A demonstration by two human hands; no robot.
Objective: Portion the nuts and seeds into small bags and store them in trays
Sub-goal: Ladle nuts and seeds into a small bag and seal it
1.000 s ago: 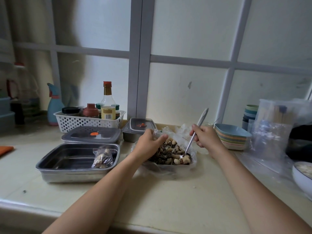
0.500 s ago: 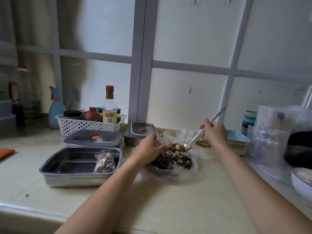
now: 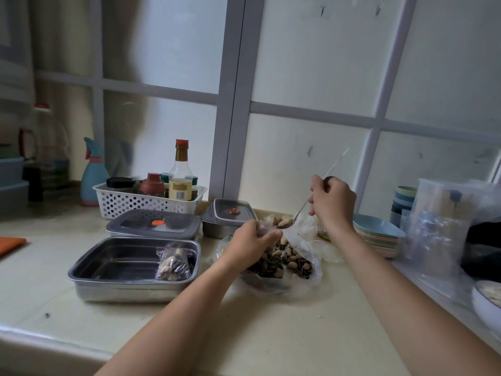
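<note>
Steel spoon (image 3: 284,226), pinched in the right grip (image 3: 334,202), hangs loaded beside the bag (image 3: 262,229) the left grip (image 3: 249,244) holds up for filling.

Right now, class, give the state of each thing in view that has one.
Large stainless steel tray: uncovered, holding one filled bag.
Small grey-lidded steel box: closed.
Long metal spoon: loaded, in right hand.
Small clear bag: held by left hand.
Big clear plastic nut bag: open.
</note>
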